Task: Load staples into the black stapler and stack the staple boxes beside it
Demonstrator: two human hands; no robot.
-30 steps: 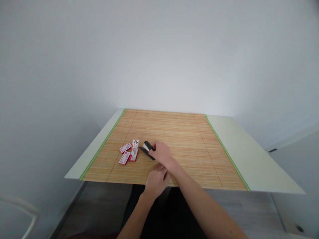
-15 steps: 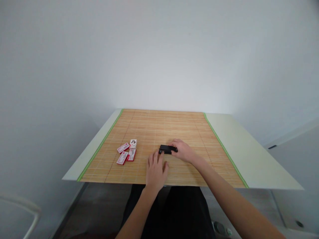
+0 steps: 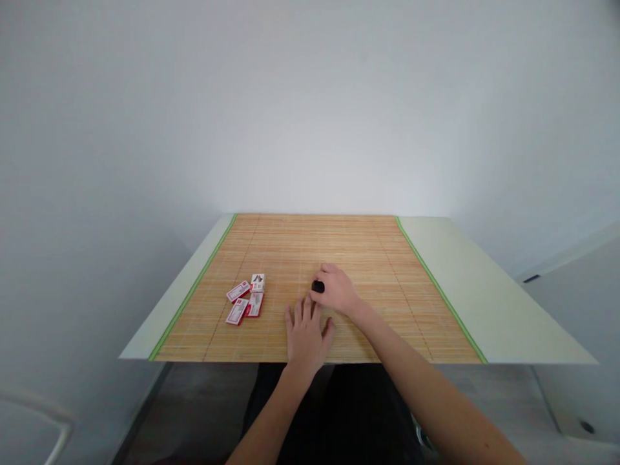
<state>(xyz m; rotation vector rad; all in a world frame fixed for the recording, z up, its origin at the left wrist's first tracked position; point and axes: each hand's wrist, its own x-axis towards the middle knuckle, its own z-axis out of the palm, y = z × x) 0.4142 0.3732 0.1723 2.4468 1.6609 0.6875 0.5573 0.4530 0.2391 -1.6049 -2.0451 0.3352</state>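
A pale counter [image 3: 455,271] stands against a white wall, its middle covered by a bamboo mat [image 3: 339,248] with green edging along both sides. On the mat near its front edge, the left hand [image 3: 306,332] lies flat, palm down, fingers spread and holding nothing. Just beyond it and slightly to the right, the right hand [image 3: 338,292] is curled over a small black stapler [image 3: 318,285], gripping it against the mat; only the dark left end of the stapler shows past the fingers, so its exact lie cannot be made out. The two hands sit close together, the left fingertips just short of the right hand. To the left, well apart from both hands, a cluster of small red-and-white staple boxes [image 3: 246,296] lies on the mat, some flat and one standing at the far end.
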